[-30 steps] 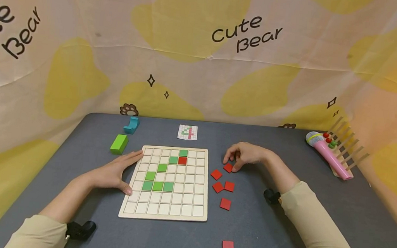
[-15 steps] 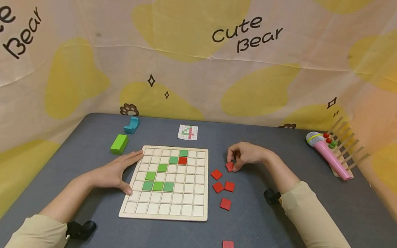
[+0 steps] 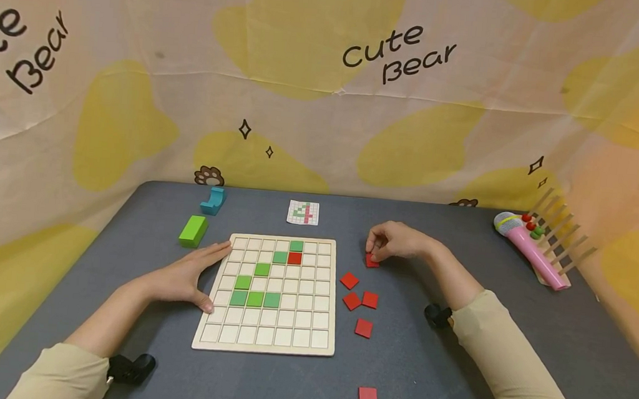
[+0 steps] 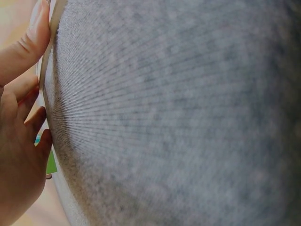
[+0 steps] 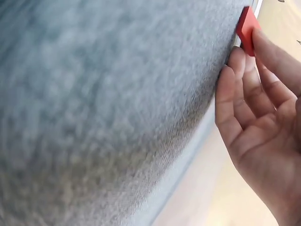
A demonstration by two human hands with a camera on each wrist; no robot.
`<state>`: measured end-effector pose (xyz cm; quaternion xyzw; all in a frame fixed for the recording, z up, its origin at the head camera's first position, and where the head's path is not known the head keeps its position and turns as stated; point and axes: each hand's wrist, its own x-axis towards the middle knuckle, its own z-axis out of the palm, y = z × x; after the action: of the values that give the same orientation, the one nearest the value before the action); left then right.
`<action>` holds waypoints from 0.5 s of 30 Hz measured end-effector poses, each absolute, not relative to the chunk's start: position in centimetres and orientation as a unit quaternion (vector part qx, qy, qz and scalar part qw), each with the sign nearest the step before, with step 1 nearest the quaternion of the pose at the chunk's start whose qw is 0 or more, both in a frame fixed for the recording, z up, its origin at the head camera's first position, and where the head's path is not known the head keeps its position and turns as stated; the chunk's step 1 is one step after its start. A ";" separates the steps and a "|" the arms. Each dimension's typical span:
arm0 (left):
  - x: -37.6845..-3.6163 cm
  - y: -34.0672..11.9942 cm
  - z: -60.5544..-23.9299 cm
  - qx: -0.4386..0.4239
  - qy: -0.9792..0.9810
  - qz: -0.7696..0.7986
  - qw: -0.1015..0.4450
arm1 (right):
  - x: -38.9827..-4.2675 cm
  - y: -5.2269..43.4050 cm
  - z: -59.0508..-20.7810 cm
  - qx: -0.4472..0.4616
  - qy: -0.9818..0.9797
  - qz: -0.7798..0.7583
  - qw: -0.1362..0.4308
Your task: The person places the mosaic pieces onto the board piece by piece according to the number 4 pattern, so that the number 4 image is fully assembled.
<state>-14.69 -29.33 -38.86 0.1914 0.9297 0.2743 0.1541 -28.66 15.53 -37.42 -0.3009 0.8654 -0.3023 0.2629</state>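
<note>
From the head view, the right hand point(image 3: 397, 242) pinched a red tile point(image 3: 371, 260) between thumb and curled fingers, just above the grey tabletop point(image 3: 441, 372) and to the right of the wooden grid board point(image 3: 266, 336); the left hand point(image 3: 184, 278) lay flat with fingers spread straight, its fingertips and thumb touching the board's left edge; the board carried green tiles point(image 3: 255, 298) in a diagonal and a row, with one red tile on the board point(image 3: 294, 258) beside them; four loose red tiles point(image 3: 360, 300) lay near the board's right edge, and another point(image 3: 368, 398) sat well apart nearer the person; a pattern card point(image 3: 303, 212), a green block point(image 3: 192, 231), a blue block point(image 3: 213, 200) and a pink toy microphone point(image 3: 529, 249) sat further back.

From the left wrist view, the straight fingers point(image 4: 21, 52) pressed against the board's pale edge point(image 4: 48, 56); the tabletop filled the rest.

From the right wrist view, the fingertips point(image 5: 270, 52) gripped the red tile point(image 5: 246, 29) just beside the tabletop.
</note>
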 end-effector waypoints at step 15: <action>-14.6 -29.4 -38.9 0.192 0.930 0.274 0.154 | -27.0 11.3 -35.6 -0.311 0.876 -0.319 0.183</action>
<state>-14.62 -29.41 -38.91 0.1918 0.9299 0.2735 0.1536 -27.02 11.27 -35.55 -0.3115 0.8761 -0.3193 0.1828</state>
